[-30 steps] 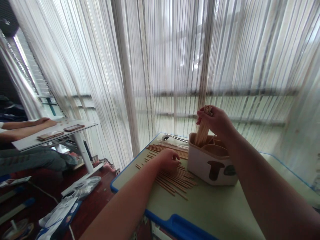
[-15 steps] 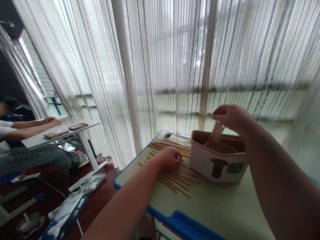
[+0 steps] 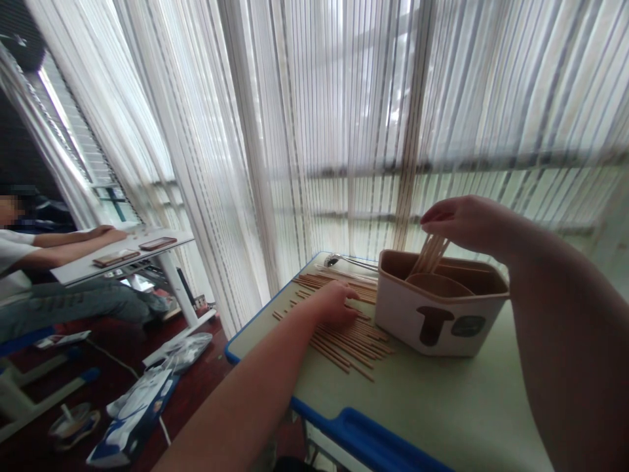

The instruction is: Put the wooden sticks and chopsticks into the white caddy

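The left hand [image 3: 339, 305] is resting palm down on a spread of brown sticks [image 3: 356, 344], which are lying on the counter [image 3: 422, 406] between its blue left edge and the container [image 3: 432, 324]. Its fingers are curling loosely, with a gap showing near the tips; whether they are gripping any stick cannot be told. The right hand [image 3: 457, 223] is hanging over the container with its fingers bending downward at the upper ends of several pale sticks [image 3: 431, 255]. Those ends are passing out of sight under the fingers, so a firm hold cannot be confirmed.

The pale sticks are leaning and fanning slightly, their lower parts sitting inside the container behind a rounded brown divider [image 3: 437, 286]. The container (white, brown-rimmed, bearing a dark T-shaped mark) is standing upright toward the counter's far edge. A metal ladle [image 3: 356, 262] is lying along that edge, its bowl pointing to the far left corner.

A striped curtain [image 3: 304, 131] is hanging beyond the counter. To the left, another person's forearms [image 3: 78, 249] are resting across a white table [image 3: 76, 274].
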`<state>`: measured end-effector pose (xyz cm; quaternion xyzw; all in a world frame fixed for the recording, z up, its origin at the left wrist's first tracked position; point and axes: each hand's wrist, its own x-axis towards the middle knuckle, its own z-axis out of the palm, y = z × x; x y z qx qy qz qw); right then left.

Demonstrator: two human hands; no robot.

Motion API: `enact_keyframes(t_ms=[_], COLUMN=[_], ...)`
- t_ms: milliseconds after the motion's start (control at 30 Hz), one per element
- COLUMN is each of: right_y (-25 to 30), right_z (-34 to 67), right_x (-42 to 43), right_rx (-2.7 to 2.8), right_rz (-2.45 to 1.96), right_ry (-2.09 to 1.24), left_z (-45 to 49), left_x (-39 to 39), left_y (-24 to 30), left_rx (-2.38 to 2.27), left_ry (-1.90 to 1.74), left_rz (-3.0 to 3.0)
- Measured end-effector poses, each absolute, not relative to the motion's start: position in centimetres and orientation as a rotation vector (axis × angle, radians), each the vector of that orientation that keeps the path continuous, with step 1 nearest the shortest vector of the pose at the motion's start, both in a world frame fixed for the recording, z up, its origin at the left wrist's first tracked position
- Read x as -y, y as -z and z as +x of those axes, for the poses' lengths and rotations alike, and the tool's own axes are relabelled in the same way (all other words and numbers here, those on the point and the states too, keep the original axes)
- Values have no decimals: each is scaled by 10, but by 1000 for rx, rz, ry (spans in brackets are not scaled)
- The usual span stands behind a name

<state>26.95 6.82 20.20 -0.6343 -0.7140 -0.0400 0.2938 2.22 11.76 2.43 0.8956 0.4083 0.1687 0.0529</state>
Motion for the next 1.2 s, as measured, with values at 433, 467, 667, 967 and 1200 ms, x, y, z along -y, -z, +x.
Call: enact_keyframes(t_ms=[433, 467, 667, 967, 1200], right_y=[-207, -207, -205, -205, -206], right_z=[280, 280, 277, 267, 259], right_x=[-64, -64, -64, -63, -58], right_rx=[1697, 1691, 1730, 1794, 1814], right_rz=[-1678, -1677, -1626, -1603, -1613], right_ry=[74, 91, 72, 67, 54], left_z=[26, 26, 28, 28, 27], left_x=[-118, -119, -127, -128, -126], left_y=[-23, -22, -21, -21, -24], left_rx=[-1333, -1315, -1243, -1343, -1237], left_ry=[-456, -476, -762, -894, -902], left_rz=[2554, 2553, 2527, 2581, 2601])
